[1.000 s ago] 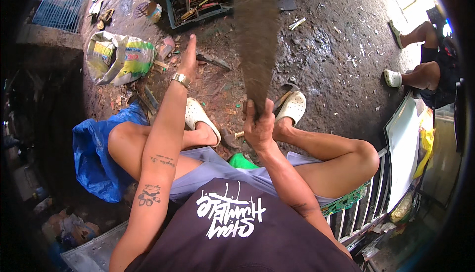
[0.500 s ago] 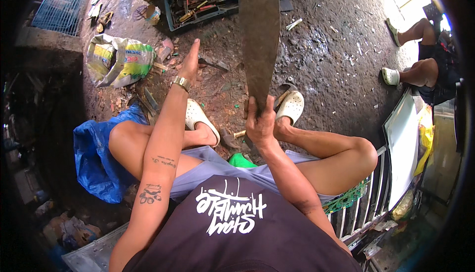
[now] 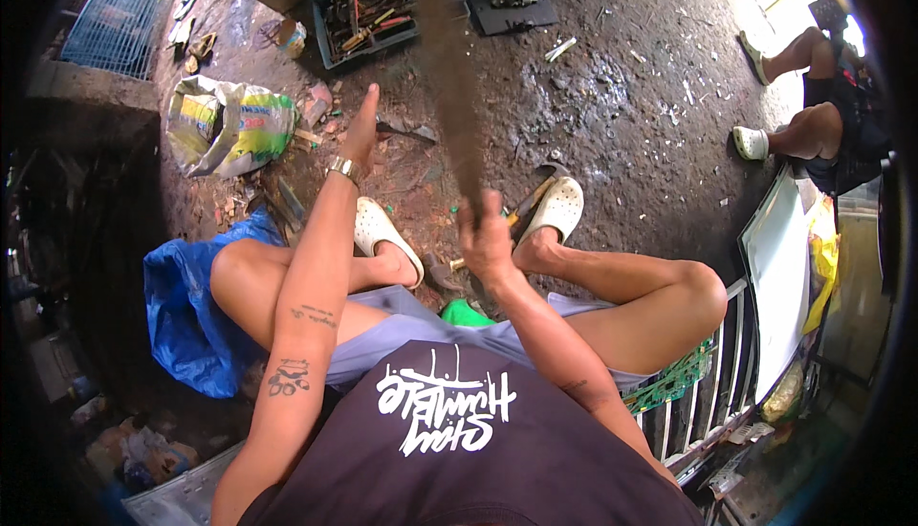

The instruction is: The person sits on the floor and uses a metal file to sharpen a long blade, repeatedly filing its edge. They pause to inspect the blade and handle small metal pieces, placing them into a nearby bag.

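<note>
My right hand [image 3: 488,247] is closed round the narrow end of a machete [image 3: 455,96]. Its long, dark, broad blade points away from me, tilted slightly left and blurred; my fingers hide the grip. To its left, my left hand [image 3: 360,136] is held out with straight fingers and nothing in it, wearing a metal watch [image 3: 343,169]. Just beyond that hand, a dark curved blade [image 3: 409,132] lies on the ground. A hammer [image 3: 442,272] rests between my feet, partly hidden, and another hammer [image 3: 541,191] lies against my right clog [image 3: 559,210].
A blue toolbox [image 3: 323,36] full of hand tools stands open at the far side, beside a black plate [image 3: 535,17] bearing metal parts. Left are a printed sack [image 3: 258,129] and a blue tarp [image 3: 186,320]. Another person's legs [image 3: 813,134] are at right, near a white panel [image 3: 776,268].
The machete has swung left and turned more edge-on, with my right hand shifting slightly left. The black plate behind it has come into view. My left hand has barely moved.
</note>
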`<state>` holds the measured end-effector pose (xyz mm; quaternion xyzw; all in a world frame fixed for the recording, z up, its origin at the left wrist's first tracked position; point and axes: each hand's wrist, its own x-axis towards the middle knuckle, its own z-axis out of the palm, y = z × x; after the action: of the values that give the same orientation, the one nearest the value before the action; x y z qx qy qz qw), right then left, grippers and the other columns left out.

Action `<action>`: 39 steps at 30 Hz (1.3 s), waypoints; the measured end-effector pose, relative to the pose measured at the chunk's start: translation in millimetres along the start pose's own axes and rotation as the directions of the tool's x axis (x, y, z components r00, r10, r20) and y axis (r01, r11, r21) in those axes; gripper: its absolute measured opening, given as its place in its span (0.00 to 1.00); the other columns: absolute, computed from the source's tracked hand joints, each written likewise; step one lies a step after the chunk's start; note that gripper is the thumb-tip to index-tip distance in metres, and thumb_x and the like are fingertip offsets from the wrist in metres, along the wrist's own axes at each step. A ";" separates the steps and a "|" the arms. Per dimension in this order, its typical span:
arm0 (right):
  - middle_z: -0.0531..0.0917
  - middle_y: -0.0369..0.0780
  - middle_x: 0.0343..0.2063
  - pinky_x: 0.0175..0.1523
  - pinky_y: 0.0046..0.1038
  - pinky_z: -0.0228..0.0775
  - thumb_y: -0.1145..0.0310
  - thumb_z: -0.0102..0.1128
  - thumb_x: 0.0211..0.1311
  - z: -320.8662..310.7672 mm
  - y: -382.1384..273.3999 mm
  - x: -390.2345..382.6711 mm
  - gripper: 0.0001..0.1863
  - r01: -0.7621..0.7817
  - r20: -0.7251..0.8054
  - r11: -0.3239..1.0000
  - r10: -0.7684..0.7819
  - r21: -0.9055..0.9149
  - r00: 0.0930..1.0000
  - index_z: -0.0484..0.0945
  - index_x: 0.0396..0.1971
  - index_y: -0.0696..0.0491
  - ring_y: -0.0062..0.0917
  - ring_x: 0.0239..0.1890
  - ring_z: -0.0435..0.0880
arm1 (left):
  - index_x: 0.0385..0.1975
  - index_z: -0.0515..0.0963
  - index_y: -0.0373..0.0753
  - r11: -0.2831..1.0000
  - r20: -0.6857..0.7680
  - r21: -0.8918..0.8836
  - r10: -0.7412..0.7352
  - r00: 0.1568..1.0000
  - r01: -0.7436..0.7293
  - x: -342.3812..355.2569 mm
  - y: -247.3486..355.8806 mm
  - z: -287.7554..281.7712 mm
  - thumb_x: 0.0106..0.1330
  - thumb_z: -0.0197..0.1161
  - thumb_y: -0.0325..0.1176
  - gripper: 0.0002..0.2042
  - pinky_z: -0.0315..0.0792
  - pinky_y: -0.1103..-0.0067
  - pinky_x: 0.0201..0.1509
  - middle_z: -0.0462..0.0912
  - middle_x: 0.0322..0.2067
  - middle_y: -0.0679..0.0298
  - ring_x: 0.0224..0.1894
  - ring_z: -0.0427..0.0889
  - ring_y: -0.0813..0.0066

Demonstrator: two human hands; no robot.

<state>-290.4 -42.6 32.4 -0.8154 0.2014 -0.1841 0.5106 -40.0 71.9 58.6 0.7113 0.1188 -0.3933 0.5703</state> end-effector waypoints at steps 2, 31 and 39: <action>0.78 0.62 0.21 0.33 0.58 0.65 0.66 0.52 0.70 4.8 2.1 2.1 0.15 -0.265 0.371 0.918 0.365 -0.294 0.854 0.61 0.50 0.54 0.61 0.29 0.79 | 0.77 0.44 0.52 0.996 -0.056 0.017 0.086 0.995 -0.086 -1.9 -0.4 -0.2 0.57 0.51 0.78 0.53 0.52 0.32 0.61 0.48 0.75 0.48 0.73 0.55 0.45; 0.79 0.58 0.20 0.29 0.53 0.67 0.68 0.54 0.69 10.8 -7.0 -3.3 0.12 -0.088 0.209 0.972 0.134 -0.217 0.969 0.65 0.46 0.57 0.58 0.27 0.80 | 0.62 0.70 0.47 0.993 -0.153 -0.010 0.116 0.981 -0.119 22.0 -29.8 -9.5 0.63 0.58 0.58 0.31 0.68 0.54 0.49 0.75 0.52 0.61 0.46 0.77 0.68; 0.79 0.56 0.20 0.29 0.56 0.68 0.71 0.54 0.67 7.7 -4.2 1.2 0.14 0.024 0.097 0.996 -0.015 -0.091 0.995 0.62 0.46 0.59 0.57 0.25 0.80 | 0.75 0.55 0.45 0.999 -0.111 -0.047 0.010 0.994 -0.015 7.0 -29.2 -10.7 0.65 0.56 0.63 0.43 0.55 0.37 0.64 0.60 0.70 0.53 0.64 0.71 0.55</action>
<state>-284.9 -35.6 33.2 -0.8478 0.1768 -0.1402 0.4799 -48.9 89.0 33.2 0.7189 0.1553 -0.3466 0.5821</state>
